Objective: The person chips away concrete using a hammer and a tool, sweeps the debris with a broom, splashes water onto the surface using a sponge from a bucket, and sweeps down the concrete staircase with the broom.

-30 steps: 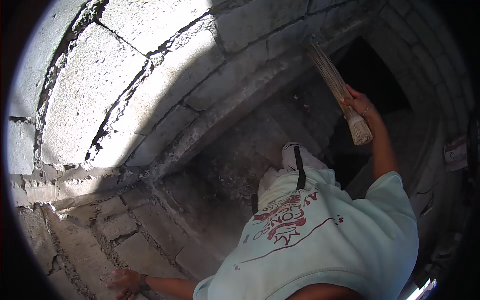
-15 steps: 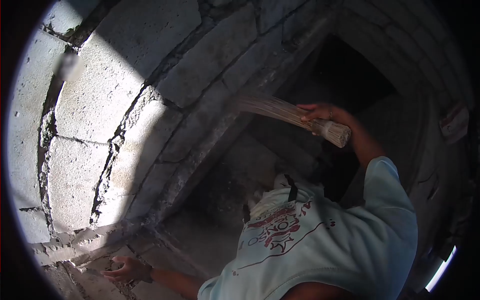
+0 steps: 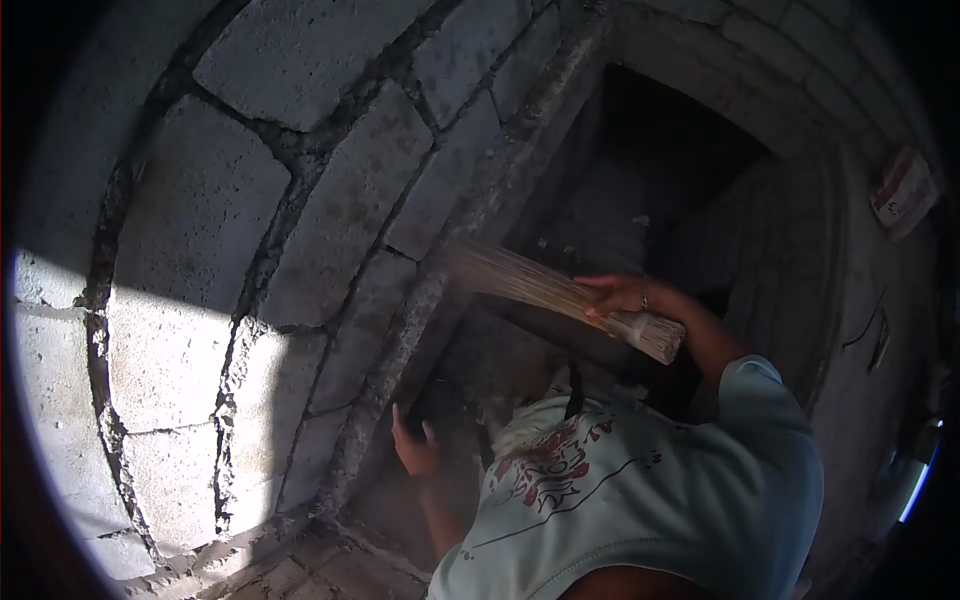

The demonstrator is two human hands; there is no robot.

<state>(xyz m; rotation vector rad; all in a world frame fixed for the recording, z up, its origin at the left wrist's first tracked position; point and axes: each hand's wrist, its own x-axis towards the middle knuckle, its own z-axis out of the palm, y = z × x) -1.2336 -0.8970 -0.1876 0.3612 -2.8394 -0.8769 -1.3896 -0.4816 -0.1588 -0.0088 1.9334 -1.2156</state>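
Note:
My right hand [image 3: 625,297] is wrapped round the bound end of a stick broom [image 3: 540,285], a bundle of thin pale sticks. The broom's spread tips point left and meet the edge of the block wall [image 3: 375,150], slightly smeared by motion. My left hand [image 3: 415,450] holds nothing. Its fingers are apart and raised beside the lower part of the same wall edge, and I cannot tell whether they touch it.
Beyond the broom lies a dark recess [image 3: 680,130]. A red-and-white packet [image 3: 905,193] sits at the far right. My light printed shirt [image 3: 640,490] fills the lower middle. Sunlight falls on the lower-left blocks, and haze hangs near the wall edge.
My left hand has moved up and right from the lower left, toward the wall edge. The broom and right hand appear lower in view. The camera view has shifted, with less sunlit wall showing.

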